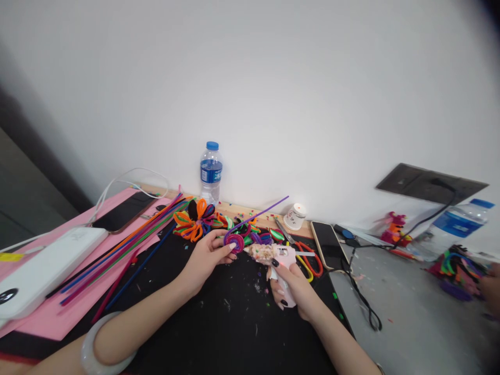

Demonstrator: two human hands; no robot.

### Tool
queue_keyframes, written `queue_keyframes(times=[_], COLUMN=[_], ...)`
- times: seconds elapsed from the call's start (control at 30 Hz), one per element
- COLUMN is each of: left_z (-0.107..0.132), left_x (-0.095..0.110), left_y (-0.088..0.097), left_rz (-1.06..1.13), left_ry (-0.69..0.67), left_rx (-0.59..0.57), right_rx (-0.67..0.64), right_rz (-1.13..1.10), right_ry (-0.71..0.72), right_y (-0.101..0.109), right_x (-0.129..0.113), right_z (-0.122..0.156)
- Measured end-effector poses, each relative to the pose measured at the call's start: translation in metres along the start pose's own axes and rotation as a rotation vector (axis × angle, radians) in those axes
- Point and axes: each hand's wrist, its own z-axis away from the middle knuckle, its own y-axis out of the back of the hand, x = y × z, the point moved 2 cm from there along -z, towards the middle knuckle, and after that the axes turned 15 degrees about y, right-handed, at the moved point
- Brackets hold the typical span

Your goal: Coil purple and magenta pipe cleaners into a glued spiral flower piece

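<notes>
My left hand [213, 255] pinches a coiled purple and magenta pipe cleaner spiral [234, 244], whose loose purple end sticks up to the right. In my right hand [291, 286] is a pale pink hot glue gun [284, 256], fingers wrapped round its handle. A clear glue stick [307, 254] pokes out of its back. The gun's nozzle end, crusted with glue and bits, points left and lies close to the spiral; whether they touch I cannot tell. Behind the hands lies an orange pipe cleaner flower [195, 221] among other colourful looped pieces.
Loose pipe cleaners [128, 245] lie on pink paper [74, 312] at left, near a white power bank [50, 271] and a phone [124, 211]. A water bottle [211, 174], paper cup [295, 216], scissors [312, 258] and another phone [330, 245] stand or lie behind. A black cable [361, 297] trails right.
</notes>
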Motion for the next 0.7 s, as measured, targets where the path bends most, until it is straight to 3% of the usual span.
queue_keyframes(times=[0.7], left_z=[-0.0012], left_x=[-0.0049], left_y=[0.0003], left_rz=[0.068], left_ry=[0.036], left_rx=[-0.045], right_rx=[0.003], right_rz=[-0.017], right_ry=[0.019], right_y=[0.001], right_x=[0.0013], right_z=[0.0006])
